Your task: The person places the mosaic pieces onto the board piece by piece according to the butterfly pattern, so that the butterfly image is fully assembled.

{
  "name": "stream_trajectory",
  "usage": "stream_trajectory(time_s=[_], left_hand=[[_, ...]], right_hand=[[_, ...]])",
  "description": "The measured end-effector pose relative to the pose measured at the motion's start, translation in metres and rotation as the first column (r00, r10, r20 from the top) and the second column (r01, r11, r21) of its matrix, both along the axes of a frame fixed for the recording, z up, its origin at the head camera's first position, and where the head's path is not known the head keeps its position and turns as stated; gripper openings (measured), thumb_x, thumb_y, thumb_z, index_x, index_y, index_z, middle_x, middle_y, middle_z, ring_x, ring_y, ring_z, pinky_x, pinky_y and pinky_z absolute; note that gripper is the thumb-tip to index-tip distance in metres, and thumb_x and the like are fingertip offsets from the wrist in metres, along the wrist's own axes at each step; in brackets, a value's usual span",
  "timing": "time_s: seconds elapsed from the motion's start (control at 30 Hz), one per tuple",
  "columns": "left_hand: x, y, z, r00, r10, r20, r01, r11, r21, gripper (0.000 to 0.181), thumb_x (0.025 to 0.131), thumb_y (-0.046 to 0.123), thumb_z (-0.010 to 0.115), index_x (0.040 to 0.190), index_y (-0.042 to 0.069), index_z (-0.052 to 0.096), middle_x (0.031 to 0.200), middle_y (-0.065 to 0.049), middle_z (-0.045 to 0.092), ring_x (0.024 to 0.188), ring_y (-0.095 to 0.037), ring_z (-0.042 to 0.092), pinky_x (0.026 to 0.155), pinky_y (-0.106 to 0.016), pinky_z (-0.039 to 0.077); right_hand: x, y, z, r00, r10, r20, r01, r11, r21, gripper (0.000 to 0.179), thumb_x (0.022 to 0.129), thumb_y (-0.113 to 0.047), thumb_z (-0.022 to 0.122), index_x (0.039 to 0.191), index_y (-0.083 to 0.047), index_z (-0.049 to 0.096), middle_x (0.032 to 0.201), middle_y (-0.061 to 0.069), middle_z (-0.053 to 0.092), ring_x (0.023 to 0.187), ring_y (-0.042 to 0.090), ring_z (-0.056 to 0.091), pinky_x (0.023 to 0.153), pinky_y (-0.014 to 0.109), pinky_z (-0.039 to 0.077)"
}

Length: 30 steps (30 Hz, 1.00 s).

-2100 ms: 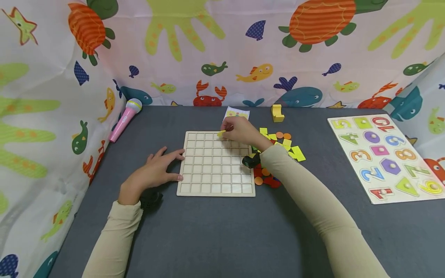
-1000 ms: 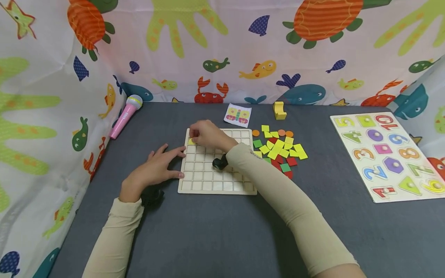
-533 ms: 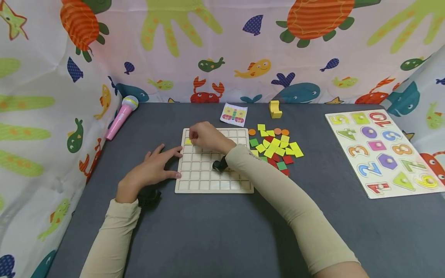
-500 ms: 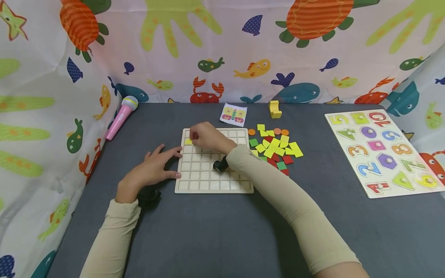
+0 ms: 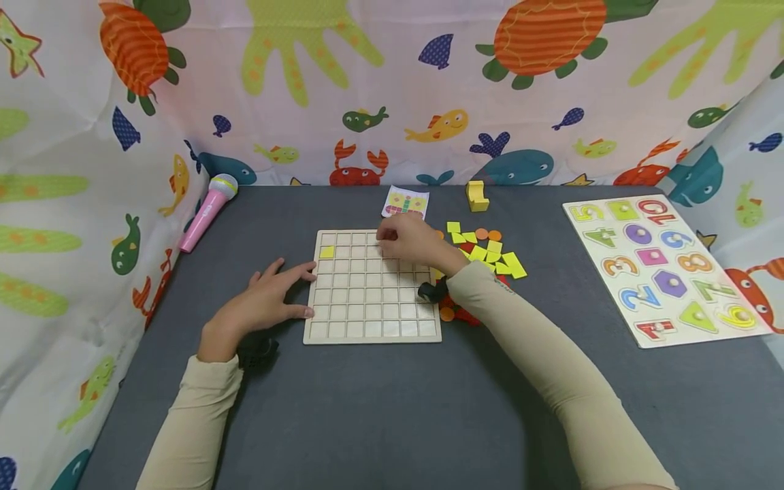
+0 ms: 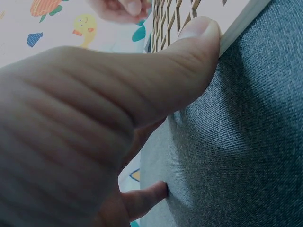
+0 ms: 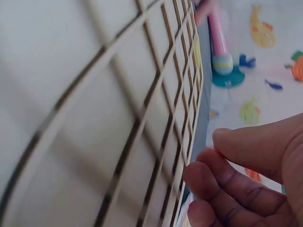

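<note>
A pale wooden grid board (image 5: 364, 296) lies on the dark table, with one yellow square tile (image 5: 327, 252) in a cell near its far left corner. My left hand (image 5: 260, 303) rests at the board's left edge, fingers spread. In the left wrist view the thumb (image 6: 199, 40) touches the rim. Above the board's far right part is my right hand (image 5: 416, 238). Its thumb (image 7: 246, 144) and fingers are loosely bent in the right wrist view, and nothing shows between them. Just right of the board lies a pile of coloured tiles (image 5: 493, 252), partly hidden by the right wrist.
A patterned card (image 5: 405, 200) lies behind the board, partly covered by the right hand. Near the back stands a yellow block (image 5: 477, 196). A pink toy microphone (image 5: 208, 212) is at the left, a number puzzle board (image 5: 667, 272) at the right. Printed cloth walls enclose the table.
My right hand carried a yellow piece left to the far left cell, then came back rightwards without it. The yellow tile now shows uncovered. My left hand stayed at the board's edge.
</note>
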State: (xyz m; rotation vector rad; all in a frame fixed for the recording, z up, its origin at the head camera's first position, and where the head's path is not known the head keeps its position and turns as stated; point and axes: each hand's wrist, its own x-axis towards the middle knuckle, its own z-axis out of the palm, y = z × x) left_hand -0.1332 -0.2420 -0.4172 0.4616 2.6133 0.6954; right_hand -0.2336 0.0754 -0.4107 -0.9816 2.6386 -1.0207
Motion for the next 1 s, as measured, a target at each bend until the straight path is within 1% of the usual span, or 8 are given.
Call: stream_trajectory(time_s=[0.23, 0.4, 0.5, 0.7, 0.77, 0.87, 1.0], left_hand=[[0.002, -0.002, 0.002, 1.0, 0.005, 0.002, -0.005, 1.0, -0.004, 0.089, 0.095, 0.028, 0.086, 0.167, 0.012, 0.037, 0.161, -0.015, 0.05, 0.158, -0.056, 0.003, 0.118, -0.08, -0.001], [0.003, -0.002, 0.002, 1.0, 0.007, 0.01, -0.007, 1.0, 0.004, 0.09, 0.095, 0.027, 0.086, 0.167, 0.012, 0.035, 0.161, -0.015, 0.05, 0.159, -0.056, 0.002, 0.118, -0.08, -0.002], [0.003, -0.002, 0.001, 1.0, 0.006, 0.017, -0.006, 1.0, 0.007, 0.09, 0.095, 0.028, 0.085, 0.167, 0.012, 0.035, 0.162, -0.015, 0.049, 0.159, -0.056, 0.002, 0.118, -0.08, -0.002], [0.002, -0.001, 0.0, 1.0, 0.006, 0.023, -0.006, 1.0, 0.005, 0.089, 0.095, 0.03, 0.085, 0.167, 0.013, 0.036, 0.165, -0.016, 0.045, 0.159, -0.056, 0.002, 0.118, -0.08, -0.002], [0.002, 0.0, 0.0, 1.0, 0.004, 0.021, -0.004, 1.0, 0.004, 0.089, 0.095, 0.03, 0.085, 0.167, 0.013, 0.036, 0.165, -0.016, 0.045, 0.159, -0.056, 0.002, 0.118, -0.08, -0.001], [0.002, 0.0, 0.0, 1.0, 0.0, 0.018, 0.0, 1.0, 0.004, 0.089, 0.095, 0.029, 0.085, 0.167, 0.013, 0.035, 0.164, -0.016, 0.046, 0.159, -0.056, 0.002, 0.118, -0.08, -0.002], [0.002, 0.0, 0.001, 1.0, -0.002, 0.018, 0.002, 1.0, 0.003, 0.09, 0.095, 0.028, 0.085, 0.168, 0.013, 0.034, 0.164, -0.016, 0.046, 0.159, -0.056, 0.002, 0.118, -0.08, -0.001]], right_hand=[[0.005, 0.047, -0.002, 0.992, -0.124, 0.006, 0.124, 0.992, 0.016, 0.013, 0.1, -0.005, 0.071, 0.109, 0.002, 0.078, 0.097, 0.012, 0.073, 0.087, 0.027, 0.064, 0.08, 0.041, 0.056], [0.008, 0.074, -0.002, 0.984, -0.175, -0.037, 0.177, 0.982, 0.058, 0.013, 0.101, -0.004, 0.072, 0.11, 0.003, 0.078, 0.098, 0.015, 0.071, 0.086, 0.028, 0.061, 0.075, 0.04, 0.053], [0.009, 0.088, -0.001, 0.979, -0.198, -0.054, 0.203, 0.974, 0.103, 0.015, 0.102, -0.005, 0.072, 0.112, 0.004, 0.077, 0.1, 0.017, 0.07, 0.086, 0.03, 0.06, 0.075, 0.042, 0.053], [0.008, 0.111, -0.002, 0.967, -0.241, -0.084, 0.254, 0.942, 0.22, 0.021, 0.1, -0.008, 0.074, 0.116, 0.005, 0.076, 0.108, 0.019, 0.071, 0.096, 0.033, 0.061, 0.088, 0.048, 0.056], [0.008, 0.116, -0.003, 0.965, -0.247, -0.088, 0.262, 0.933, 0.248, 0.023, 0.099, -0.009, 0.075, 0.117, 0.006, 0.076, 0.109, 0.02, 0.07, 0.098, 0.035, 0.061, 0.091, 0.05, 0.056], [0.007, 0.123, -0.005, 0.964, -0.248, -0.091, 0.264, 0.93, 0.258, 0.023, 0.099, -0.009, 0.076, 0.116, 0.006, 0.076, 0.108, 0.021, 0.07, 0.098, 0.036, 0.061, 0.091, 0.051, 0.056], [0.006, 0.127, -0.008, 0.963, -0.253, -0.089, 0.267, 0.932, 0.246, 0.023, 0.098, -0.009, 0.076, 0.116, 0.006, 0.076, 0.107, 0.02, 0.07, 0.098, 0.035, 0.061, 0.091, 0.051, 0.055]])
